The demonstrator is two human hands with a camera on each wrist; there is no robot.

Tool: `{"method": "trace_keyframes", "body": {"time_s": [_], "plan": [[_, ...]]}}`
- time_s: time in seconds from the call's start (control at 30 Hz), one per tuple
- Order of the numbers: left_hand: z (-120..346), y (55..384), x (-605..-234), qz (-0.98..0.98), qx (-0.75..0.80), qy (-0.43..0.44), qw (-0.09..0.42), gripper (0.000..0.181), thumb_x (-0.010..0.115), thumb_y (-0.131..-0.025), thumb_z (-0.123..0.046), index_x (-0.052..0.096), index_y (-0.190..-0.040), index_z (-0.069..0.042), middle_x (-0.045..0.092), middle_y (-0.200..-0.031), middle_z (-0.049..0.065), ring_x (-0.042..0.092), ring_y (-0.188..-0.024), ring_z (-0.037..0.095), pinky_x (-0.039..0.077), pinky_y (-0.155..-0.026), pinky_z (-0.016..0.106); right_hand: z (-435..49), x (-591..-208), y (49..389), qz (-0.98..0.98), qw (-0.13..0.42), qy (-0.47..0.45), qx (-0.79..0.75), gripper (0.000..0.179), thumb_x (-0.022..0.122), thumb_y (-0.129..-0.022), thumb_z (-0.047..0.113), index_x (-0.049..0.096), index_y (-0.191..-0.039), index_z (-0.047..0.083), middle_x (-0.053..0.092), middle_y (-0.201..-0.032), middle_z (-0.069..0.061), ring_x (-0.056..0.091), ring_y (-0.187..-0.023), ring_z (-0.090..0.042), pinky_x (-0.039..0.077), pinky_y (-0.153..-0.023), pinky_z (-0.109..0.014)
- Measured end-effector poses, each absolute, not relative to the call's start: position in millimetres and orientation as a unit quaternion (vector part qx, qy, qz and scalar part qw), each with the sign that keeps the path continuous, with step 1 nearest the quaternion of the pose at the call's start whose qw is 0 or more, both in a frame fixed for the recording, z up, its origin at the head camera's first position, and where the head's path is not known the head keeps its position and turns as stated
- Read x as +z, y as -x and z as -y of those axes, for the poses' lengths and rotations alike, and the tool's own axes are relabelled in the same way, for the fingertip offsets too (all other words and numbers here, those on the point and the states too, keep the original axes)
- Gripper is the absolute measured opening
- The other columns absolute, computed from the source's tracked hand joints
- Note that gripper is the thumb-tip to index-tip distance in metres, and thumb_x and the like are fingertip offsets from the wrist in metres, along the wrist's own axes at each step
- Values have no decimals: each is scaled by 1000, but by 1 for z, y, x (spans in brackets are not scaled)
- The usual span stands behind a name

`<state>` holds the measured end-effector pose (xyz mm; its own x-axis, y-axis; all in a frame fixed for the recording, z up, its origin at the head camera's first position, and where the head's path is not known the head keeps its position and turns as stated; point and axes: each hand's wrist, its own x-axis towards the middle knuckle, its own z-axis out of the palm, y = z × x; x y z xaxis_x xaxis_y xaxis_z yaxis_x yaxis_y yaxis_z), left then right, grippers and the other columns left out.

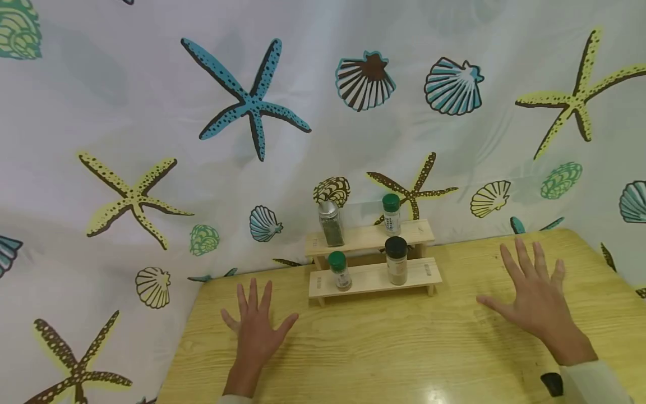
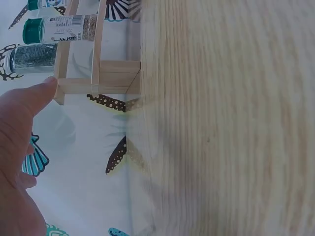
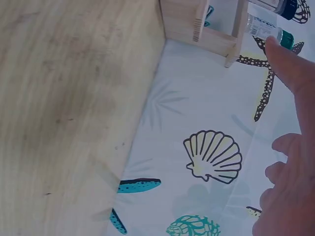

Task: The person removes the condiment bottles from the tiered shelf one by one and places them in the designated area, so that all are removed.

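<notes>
My left hand (image 1: 256,331) is spread over the table's left part, fingers straight and holding nothing. On the right, my right hand (image 1: 537,303) is spread the same way, also holding nothing. Between them, toward the back, stands a two-step wooden rack (image 1: 373,279). Its upper step bears a silver-capped glass jar (image 1: 332,229) of green herbs and a green-capped spice jar (image 1: 391,216). On the lower step stand a smaller green-capped jar (image 1: 341,272) and a black-capped jar (image 1: 396,262). The left thumb (image 2: 34,96) overlaps the rack's end in the left wrist view.
The wooden table (image 1: 373,348) reaches back to a white curtain (image 1: 282,185) printed with starfish and shells. A small dark object (image 1: 552,384) shows beside the right sleeve (image 1: 595,381).
</notes>
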<state>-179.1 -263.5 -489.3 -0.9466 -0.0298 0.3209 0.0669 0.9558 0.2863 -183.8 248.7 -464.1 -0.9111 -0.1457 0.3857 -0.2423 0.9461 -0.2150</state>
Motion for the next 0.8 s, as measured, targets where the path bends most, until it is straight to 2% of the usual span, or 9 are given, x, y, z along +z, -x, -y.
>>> {"method": "trace_keyframes", "body": {"time_s": [0.3, 0.37, 0.47, 0.6, 0.7, 0.8], "plan": [[265, 200, -490, 961, -238, 5, 141, 83, 69, -80, -52, 36, -147, -15, 16, -157, 18, -5, -145, 43, -5, -100, 77, -240, -445, 205, 947, 208, -149, 192, 99, 69, -80, 52, 19, -152, 6, 7, -159, -19, 5, -146, -38, 16, -106, -69], [265, 205, -491, 952, -283, 14, 115, 79, 68, -83, -47, 35, -147, -15, 16, -157, 18, -2, -145, 44, 0, -103, 75, -238, -442, 209, 942, 219, -153, 202, 97, 71, -80, 48, 21, -151, 4, 11, -159, -19, 8, -146, -38, 20, -106, -68], [265, 213, -492, 933, -353, 30, 71, 72, 67, -87, -38, 35, -147, -14, 18, -156, 19, 9, -144, 45, 13, -106, 71, -233, -437, 213, 937, 231, -153, 214, 96, 74, -79, 43, 24, -150, 2, 15, -158, -19, 15, -143, -42, 27, -101, -68], [264, 222, -494, 912, -408, 37, 38, 66, 67, -88, -36, 40, -144, -16, 24, -155, 17, 22, -142, 41, 28, -107, 63, -225, -429, 219, 929, 249, -147, 229, 92, 77, -77, 37, 30, -148, 2, 23, -155, -20, 30, -135, -46, 41, -86, -64], [264, 228, -496, 896, -441, 38, 30, 63, 68, -87, -35, 43, -142, -17, 29, -154, 14, 28, -140, 37, 32, -107, 57, -218, -423, 225, 923, 259, -144, 247, 87, 78, -77, 34, 35, -146, 2, 31, -151, -21, 38, -128, -48, 44, -80, -62], [263, 235, -497, 875, -482, 35, 23, 56, 67, -89, -28, 47, -140, -15, 34, -152, 13, 34, -138, 36, 36, -106, 53, -212, -417, 233, 915, 265, -143, 268, 82, 78, -77, 30, 39, -143, 2, 37, -146, -24, 41, -126, -48, 43, -85, -62]]}}
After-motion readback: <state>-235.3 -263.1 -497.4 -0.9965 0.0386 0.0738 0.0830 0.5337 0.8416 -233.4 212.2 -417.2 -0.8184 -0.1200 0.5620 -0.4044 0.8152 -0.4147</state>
